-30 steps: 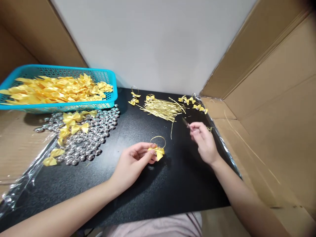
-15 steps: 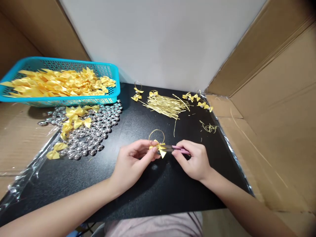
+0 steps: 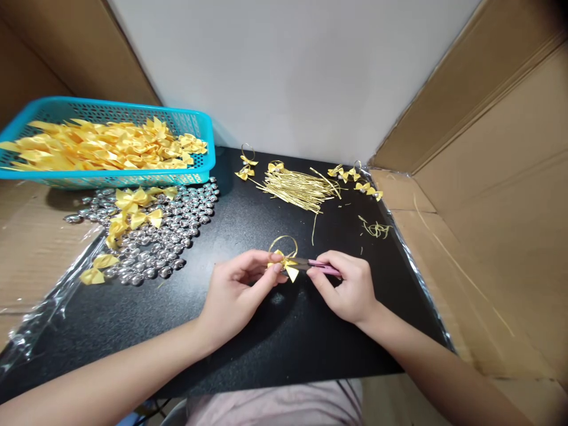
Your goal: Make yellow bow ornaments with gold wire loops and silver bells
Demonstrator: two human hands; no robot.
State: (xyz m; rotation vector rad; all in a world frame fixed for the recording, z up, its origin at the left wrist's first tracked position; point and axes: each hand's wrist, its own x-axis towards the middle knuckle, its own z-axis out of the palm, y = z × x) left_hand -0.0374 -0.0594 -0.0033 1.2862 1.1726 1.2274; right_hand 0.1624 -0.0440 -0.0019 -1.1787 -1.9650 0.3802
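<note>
My left hand (image 3: 242, 287) pinches a yellow ribbon bow (image 3: 291, 272) between thumb and fingers, above the black table. A gold cord loop (image 3: 284, 238) rises from the bow. In my right hand (image 3: 352, 287) are small pink-handled thread snips (image 3: 325, 268), gripped with the fingers closed round the handles. Their dark blades point left and reach the bow's right side, at the cord. The fingers of my left hand hide part of the bow, and I cannot make out exactly where the blade tips lie.
A blue basket (image 3: 212, 139) of yellow bows stands at the back left. Silver beads (image 3: 153, 245) with several loose bows spread before it. Gold cord pieces (image 3: 302, 190) lie at the back, finished looped bows (image 3: 344, 173) around them. Cord scraps (image 3: 376, 229) lie right. Cardboard walls (image 3: 497, 142) flank the table.
The gold loop has tilted slightly and looks flatter. Both hands stay nearly in place, still holding the bow and the snips. The view has shifted a little.
</note>
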